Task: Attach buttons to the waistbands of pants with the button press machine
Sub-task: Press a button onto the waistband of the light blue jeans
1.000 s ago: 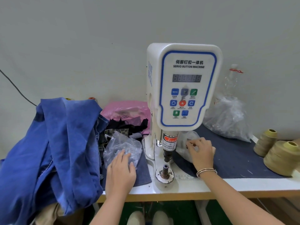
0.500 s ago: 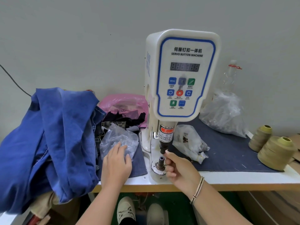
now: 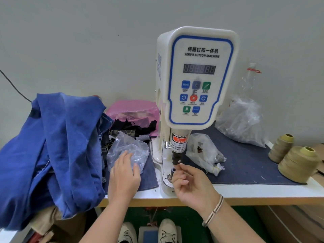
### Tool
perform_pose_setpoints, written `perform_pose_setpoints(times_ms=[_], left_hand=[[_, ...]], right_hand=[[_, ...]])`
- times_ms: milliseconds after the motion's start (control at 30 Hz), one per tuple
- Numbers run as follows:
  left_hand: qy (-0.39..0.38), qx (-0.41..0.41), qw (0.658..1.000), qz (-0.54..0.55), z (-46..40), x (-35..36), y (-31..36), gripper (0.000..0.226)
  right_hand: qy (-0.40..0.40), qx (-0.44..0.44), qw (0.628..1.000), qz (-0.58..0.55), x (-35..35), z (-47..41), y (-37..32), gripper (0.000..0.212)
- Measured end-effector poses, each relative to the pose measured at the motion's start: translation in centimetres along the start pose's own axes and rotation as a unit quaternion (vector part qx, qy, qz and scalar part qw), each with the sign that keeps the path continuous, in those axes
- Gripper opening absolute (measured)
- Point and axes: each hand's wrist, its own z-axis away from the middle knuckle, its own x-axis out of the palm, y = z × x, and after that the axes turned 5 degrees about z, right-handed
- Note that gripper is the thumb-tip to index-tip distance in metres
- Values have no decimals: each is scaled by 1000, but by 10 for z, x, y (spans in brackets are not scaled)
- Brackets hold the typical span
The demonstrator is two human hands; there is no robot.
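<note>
Two fingertips (image 3: 179, 166) of right hand (image 3: 193, 185) touch lower die (image 3: 173, 170) — under punch (image 3: 175, 159).

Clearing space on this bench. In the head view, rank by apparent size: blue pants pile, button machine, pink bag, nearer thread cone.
1. Blue pants pile, though nearness may inflate it.
2. Button machine.
3. Pink bag, partly hidden.
4. Nearer thread cone.

Two thread cones (image 3: 296, 159), pink bag (image 3: 135, 109), clear bottle (image 3: 249, 79), white shoes (image 3: 166, 232)
</note>
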Motion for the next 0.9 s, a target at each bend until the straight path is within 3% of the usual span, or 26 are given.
perform_pose_setpoints(times_ms=[67, 133, 233, 300, 367, 400, 500, 600, 667, 900], left_hand=[[35, -5, 998, 44, -1, 0, -1, 32], [86, -22, 991, 100, -5, -3, -3, 20], [107, -66, 982, 141, -20, -14, -5, 21], [53, -98, 986, 124, -32, -23, -2, 25], [-33, -106, 994, 13, -44, -32, 4, 31], [-75, -91, 990, -73, -50, -35, 7, 33], [-137, -16, 945, -297, -62, -41, 13, 30], [-139, 32, 907, -397, -64, -38, 12, 28], [-148, 41, 899, -411, -63, -34, 9, 29], [-147, 26, 920, -361, -60, -35, 5, 27]], right_hand=[[-2, -25, 997, 72, -5, -3, -2, 18], [57, -110, 964, 234, -11, -10, -12, 16], [170, -287, 838, 433, -23, -33, -37, 18], [207, -362, 731, 539, -32, -46, -51, 20], [217, -388, 645, 622, -45, -58, -57, 21], [211, -395, 621, 643, -51, -61, -57, 21], [199, -420, 600, 651, -63, -68, -57, 25], [198, -425, 591, 657, -65, -72, -57, 24], [196, -427, 583, 663, -65, -74, -56, 22], [210, -422, 554, 686, -68, -78, -57, 19]])
